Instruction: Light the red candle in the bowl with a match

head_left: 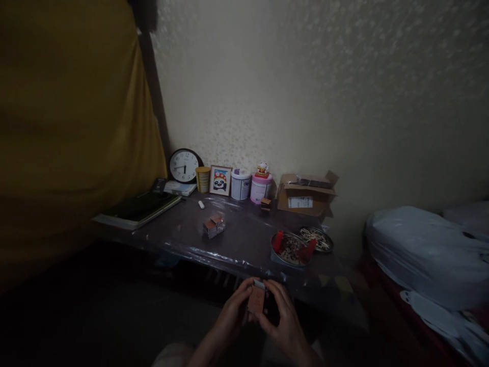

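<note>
Just in front of the table's front edge, I hold a small reddish-brown matchbox (256,299) between both hands, its pale inner tray showing at the top end. My left hand (237,306) grips its left side, and my right hand (281,313) grips the right side with thumb and fingers. On the table behind, a few similar boxes (214,225) sit in clear plastic wrap. To the right stand a round tin (289,262) of dark-tipped sticks with red pieces on it, and a dish (327,244) of pale matchsticks.
A clock (185,166), yellow cup (203,179), panda picture (220,181), two lidded tubs (240,184) and a cardboard box (284,198) line the wall. A small white object (201,205) lies on the plastic-covered table (244,234). A large book (143,209) lies left, beside a yellow curtain (76,127).
</note>
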Demonstrator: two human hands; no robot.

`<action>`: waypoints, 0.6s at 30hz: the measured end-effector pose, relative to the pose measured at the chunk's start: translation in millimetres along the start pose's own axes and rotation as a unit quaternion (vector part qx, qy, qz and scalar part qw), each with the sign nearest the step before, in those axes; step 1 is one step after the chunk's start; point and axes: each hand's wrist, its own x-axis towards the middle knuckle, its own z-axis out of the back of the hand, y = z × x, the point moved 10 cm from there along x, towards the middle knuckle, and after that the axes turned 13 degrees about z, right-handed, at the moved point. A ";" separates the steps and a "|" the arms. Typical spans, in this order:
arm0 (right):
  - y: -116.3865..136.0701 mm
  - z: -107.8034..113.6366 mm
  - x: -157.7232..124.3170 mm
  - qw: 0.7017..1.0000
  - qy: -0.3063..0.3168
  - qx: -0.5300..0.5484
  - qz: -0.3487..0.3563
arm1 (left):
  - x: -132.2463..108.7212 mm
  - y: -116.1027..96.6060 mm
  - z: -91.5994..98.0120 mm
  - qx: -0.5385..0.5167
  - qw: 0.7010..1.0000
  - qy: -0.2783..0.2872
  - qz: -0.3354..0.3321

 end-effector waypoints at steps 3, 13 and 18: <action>1.2 1.0 -0.3 1.000 -0.002 -0.001 0.008 | -1.3 -4.8 3.6 0.041 0.998 -0.023 -0.041; 3.5 0.2 -0.5 1.000 -0.011 0.012 0.013 | -1.3 -17.8 10.6 0.142 0.982 -0.074 -0.098; -8.6 7.5 1.3 0.999 -0.031 0.031 -0.026 | -2.3 -24.1 19.5 0.163 0.973 -0.114 -0.113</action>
